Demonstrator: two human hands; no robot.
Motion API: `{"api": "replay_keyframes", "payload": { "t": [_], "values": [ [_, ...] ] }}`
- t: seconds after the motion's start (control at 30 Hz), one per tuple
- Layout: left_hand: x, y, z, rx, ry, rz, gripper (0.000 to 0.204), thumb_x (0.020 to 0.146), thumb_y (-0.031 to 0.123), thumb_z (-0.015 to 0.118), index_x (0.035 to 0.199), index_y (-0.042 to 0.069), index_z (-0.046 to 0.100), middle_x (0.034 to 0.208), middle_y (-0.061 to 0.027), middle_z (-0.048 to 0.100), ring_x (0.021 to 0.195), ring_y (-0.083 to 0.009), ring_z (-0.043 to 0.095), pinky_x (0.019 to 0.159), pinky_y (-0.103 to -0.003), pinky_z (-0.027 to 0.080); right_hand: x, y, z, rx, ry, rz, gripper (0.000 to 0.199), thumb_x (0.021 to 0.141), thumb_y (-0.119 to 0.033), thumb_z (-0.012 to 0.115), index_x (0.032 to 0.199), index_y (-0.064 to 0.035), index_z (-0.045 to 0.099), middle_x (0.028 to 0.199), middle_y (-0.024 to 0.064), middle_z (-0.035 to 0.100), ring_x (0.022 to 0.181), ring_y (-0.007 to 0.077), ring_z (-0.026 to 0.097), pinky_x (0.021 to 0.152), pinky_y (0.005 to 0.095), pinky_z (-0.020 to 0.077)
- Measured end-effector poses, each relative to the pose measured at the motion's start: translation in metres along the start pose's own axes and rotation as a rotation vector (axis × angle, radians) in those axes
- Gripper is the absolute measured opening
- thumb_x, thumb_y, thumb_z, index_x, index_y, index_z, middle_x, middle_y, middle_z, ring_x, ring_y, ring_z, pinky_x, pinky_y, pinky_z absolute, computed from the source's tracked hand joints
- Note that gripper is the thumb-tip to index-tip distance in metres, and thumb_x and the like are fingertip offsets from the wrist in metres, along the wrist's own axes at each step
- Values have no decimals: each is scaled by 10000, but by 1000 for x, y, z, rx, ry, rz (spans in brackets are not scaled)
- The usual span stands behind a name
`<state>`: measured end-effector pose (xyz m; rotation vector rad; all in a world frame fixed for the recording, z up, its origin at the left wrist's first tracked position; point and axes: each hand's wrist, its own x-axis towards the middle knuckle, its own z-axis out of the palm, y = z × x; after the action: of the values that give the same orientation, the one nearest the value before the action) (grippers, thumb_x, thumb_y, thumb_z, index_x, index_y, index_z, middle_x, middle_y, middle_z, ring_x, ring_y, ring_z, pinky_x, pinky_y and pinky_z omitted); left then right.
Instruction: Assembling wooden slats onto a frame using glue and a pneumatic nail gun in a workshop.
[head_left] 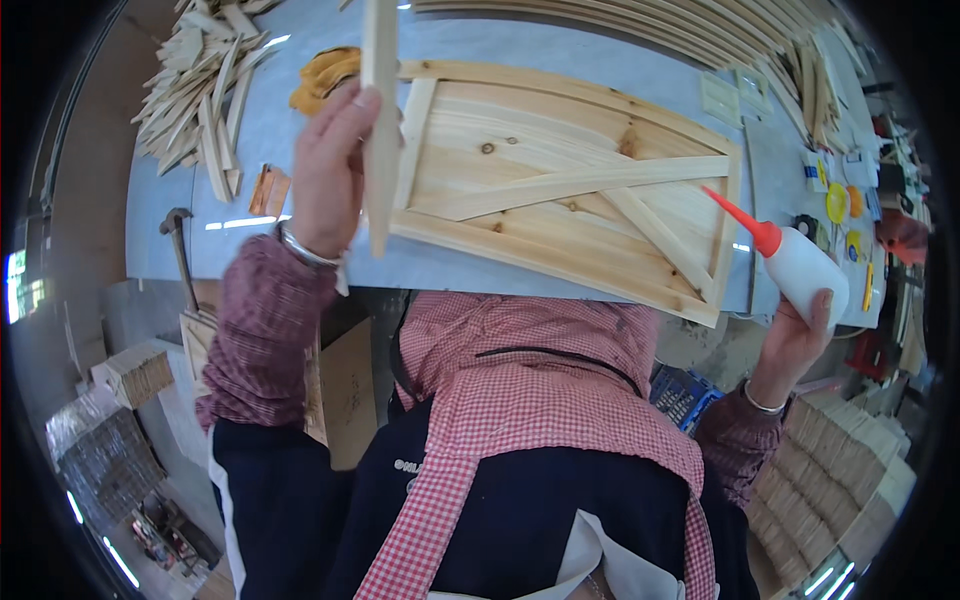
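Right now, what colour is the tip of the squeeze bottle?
The tip is red, seen in the head view.

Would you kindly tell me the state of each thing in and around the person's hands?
Left hand: closed on the strip
Wooden strip: gripped, lengthwise up the picture
Right hand: closed around the bottle
White squeeze bottle: tilted, red nozzle fitted
Framed panel: flat, bearing one long, one short diagonal slat
Yellow fabric: crumpled
Wood strips: heaped loosely
Hammer: unheld
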<state>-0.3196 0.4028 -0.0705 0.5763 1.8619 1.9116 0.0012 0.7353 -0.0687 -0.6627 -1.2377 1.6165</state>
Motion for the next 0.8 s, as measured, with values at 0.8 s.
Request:
{"api": "replay_keyframes", "payload": {
  "t": [0.8],
  "values": [
    [-11,-27,146,-969,-100,-327,346,997,259,358,1259,60,463,776,-41,505,560,-113,451,441,-216,359,-67,11,79,-47,-237,97,717,815,-289,687,1326,66,331,1185,138,474,1078,222,523,926,352,437]
  ]
}}
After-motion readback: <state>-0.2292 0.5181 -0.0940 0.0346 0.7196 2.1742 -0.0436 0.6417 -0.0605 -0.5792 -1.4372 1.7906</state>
